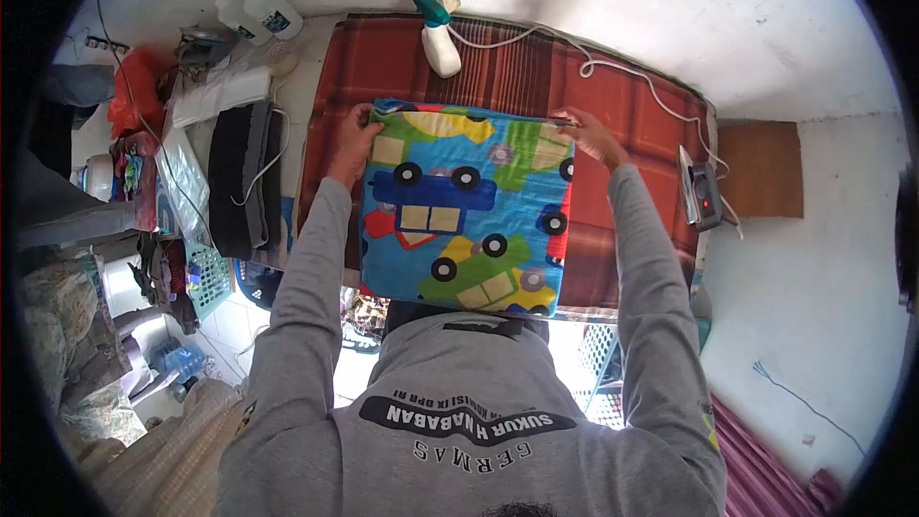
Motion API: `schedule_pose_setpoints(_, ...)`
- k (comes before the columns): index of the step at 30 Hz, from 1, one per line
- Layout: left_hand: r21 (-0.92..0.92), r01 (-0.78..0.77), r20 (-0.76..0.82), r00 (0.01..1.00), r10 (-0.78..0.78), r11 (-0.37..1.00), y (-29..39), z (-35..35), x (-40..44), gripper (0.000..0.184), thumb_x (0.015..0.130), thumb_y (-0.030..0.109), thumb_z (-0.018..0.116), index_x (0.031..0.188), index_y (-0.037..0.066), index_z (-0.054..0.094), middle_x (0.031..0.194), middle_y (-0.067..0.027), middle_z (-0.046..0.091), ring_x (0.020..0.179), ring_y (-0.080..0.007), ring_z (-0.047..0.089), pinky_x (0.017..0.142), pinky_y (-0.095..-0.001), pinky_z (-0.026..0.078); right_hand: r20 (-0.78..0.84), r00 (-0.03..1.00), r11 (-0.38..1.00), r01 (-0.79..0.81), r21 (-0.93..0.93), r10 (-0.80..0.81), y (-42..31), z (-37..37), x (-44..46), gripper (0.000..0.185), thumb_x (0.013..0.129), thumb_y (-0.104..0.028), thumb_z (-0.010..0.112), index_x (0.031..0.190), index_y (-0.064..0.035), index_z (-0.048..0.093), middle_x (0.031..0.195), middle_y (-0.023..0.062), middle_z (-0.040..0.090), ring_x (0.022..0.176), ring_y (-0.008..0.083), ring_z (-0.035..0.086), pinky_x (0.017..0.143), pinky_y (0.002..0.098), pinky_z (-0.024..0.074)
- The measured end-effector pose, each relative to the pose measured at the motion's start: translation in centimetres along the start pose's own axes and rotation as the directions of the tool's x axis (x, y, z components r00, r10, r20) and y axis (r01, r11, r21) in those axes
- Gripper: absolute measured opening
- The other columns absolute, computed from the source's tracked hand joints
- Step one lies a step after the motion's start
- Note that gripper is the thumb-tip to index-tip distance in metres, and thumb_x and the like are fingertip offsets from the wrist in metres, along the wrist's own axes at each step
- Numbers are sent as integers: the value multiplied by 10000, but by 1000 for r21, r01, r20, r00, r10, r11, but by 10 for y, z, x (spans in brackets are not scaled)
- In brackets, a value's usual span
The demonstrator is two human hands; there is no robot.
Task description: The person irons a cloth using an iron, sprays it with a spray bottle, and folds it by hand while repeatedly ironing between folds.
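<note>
L hand [354,144] & R hand [592,139]: grip pinching folded cloth's [469,211] far corners; spray btl [440,50] beyond, contents unclear.

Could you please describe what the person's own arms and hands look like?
The left hand and right hand are bare, without gloves. The left sleeve and right sleeve are long, grey and reach the wrists, with a small print partly visible high on each, too small to make out.
</note>
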State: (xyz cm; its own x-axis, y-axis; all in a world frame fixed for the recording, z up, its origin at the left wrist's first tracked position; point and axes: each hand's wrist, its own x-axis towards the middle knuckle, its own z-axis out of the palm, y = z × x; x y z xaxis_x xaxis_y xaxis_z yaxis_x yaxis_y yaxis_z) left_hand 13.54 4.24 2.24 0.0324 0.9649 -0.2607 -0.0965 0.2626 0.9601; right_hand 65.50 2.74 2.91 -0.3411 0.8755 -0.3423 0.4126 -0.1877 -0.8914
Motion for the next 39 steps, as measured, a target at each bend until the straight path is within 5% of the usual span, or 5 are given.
schedule_pose_setpoints(7,262,-169,-265,934,239,950,-23,23,1,370,916,-59,674,1271,29,614,1165,-81,698,1090,-187,683,968,-339,547,-19,955,715,-233,-659,295,-48,-14,0,597,916,-353,741,1409,-29,649,1375,242,657,1283,411,626,1124,497,456)
schedule_pose_setpoints(18,720,-126,-348,785,513,682,-26,36,2,188,1011,92,686,1188,27,670,1032,-142,768,914,-345,756,822,-443,589,-291,829,444,-58,-894,-478,-24,111,-33,603,1072,-392,571,1579,-73,497,1630,208,465,1530,401,404,1241,613,291)
schedule_pose_setpoints(24,942,-214,-69,628,775,258,-2,38,-21,338,1035,107,596,1351,-11,611,1317,-198,687,1294,-385,626,1115,-498,466,-438,790,841,172,-513,-429,-115,108,54,929,941,-533,758,1628,-18,406,1650,280,419,1556,421,378,1263,534,308)
schedule_pose_setpoints(31,958,-287,281,914,294,-22,-12,37,-149,654,1082,315,529,1646,27,365,1732,-215,309,1611,-446,252,1295,-624,199,-326,828,890,436,-136,-456,-209,107,217,804,924,-552,797,1506,-50,561,1323,243,707,1274,369,670,1052,465,517)
schedule_pose_setpoints(39,901,-200,56,934,353,386,-76,-49,-211,579,1095,223,506,1624,15,394,1721,-221,322,1611,-440,251,1307,-588,200,-298,954,981,61,183,-4,-223,167,76,488,983,-548,739,1133,-84,741,800,50,699,684,182,682,613,371,546)
